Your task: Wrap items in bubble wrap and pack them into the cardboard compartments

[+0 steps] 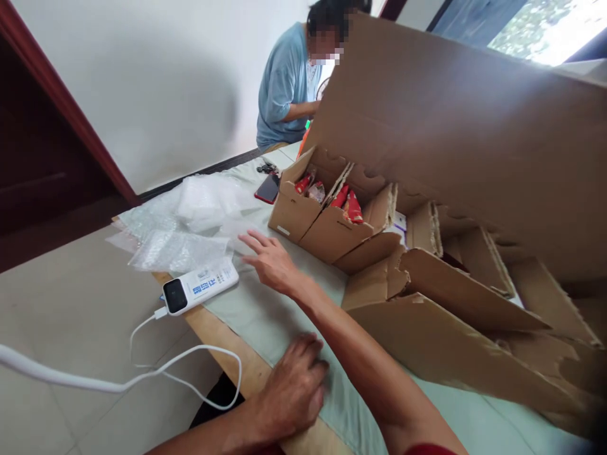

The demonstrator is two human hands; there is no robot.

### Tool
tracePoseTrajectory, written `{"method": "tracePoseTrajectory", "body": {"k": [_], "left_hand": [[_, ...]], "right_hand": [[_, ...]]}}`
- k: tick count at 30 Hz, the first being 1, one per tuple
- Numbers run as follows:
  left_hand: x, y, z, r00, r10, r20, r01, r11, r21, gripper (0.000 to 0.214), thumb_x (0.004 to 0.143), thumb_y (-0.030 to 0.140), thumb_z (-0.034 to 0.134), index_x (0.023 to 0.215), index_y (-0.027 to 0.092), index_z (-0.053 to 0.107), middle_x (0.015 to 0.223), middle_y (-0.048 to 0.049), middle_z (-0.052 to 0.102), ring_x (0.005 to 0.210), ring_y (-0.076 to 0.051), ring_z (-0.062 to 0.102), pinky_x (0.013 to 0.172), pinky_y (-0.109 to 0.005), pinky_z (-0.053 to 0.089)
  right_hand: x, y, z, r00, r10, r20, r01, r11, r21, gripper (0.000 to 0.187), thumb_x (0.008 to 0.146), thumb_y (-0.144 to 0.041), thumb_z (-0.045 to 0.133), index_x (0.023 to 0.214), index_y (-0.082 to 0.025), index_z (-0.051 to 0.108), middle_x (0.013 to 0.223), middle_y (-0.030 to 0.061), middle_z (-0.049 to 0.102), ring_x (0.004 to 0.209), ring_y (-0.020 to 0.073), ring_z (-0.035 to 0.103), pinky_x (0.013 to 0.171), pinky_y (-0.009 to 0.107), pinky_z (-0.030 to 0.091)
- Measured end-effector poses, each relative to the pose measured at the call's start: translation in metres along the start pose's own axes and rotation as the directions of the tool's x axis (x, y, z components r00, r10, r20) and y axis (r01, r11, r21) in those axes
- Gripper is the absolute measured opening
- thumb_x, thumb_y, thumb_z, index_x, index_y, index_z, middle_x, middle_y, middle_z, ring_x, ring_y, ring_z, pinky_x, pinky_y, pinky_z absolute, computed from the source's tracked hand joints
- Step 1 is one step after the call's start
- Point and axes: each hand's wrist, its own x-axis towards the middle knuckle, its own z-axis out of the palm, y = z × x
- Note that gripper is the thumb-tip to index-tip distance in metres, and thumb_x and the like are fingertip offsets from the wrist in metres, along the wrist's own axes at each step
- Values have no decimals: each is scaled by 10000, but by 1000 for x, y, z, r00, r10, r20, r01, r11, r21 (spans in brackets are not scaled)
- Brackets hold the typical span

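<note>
My right hand [271,260] reaches across the table, its fingers spread and holding nothing. The fingertips are at the near edge of a pile of clear bubble wrap bags [203,205]; whether they touch the plastic I cannot tell. My left hand [298,382] rests on the pale green cloth [256,328] near the table's front edge, its fingers curled in, with nothing visible in them. Left of my right hand lies a white power bank [203,285] with a dark display and a plugged-in cable.
Cardboard boxes [441,297] with open compartments fill the right side, some holding red packets [348,203]. A tall cardboard panel [450,126] stands behind them. A phone [268,188] and keys [268,167] lie beyond the bags. A white cable [184,354] loops at left. Another person [287,88] works behind.
</note>
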Motion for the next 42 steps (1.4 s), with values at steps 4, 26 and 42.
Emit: {"method": "tracePoseTrajectory", "body": {"k": [4,26,42], "left_hand": [[0,-2,-4,1000,17,-19,-19,998,-66,313,864,190,637,1171,168,688,1429,-136,585,1437,-314,438,1239,-491,367],[-11,-10,-13,974,-25,-225,15,999,-49,296,961,328,482,1056,213,739,1214,-111,721,1186,-270,668,1025,-458,564],[30,35,-1,979,-201,45,200,979,26,727,855,519,579,1468,134,506,1261,-165,681,1041,-278,648,877,-450,552]], "right_hand": [[44,-7,2,991,-100,91,96,995,40,449,887,35,551,1277,-149,678,1605,130,485,1535,294,356,1156,498,387],[-423,-125,25,135,983,-127,-680,185,710,245,835,-295,620,1008,-199,764,899,49,750,707,172,636,703,308,534],[-415,-148,18,542,803,-248,-429,519,739,295,998,-346,571,1236,-250,715,1200,74,752,1164,230,671,999,397,536]]}}
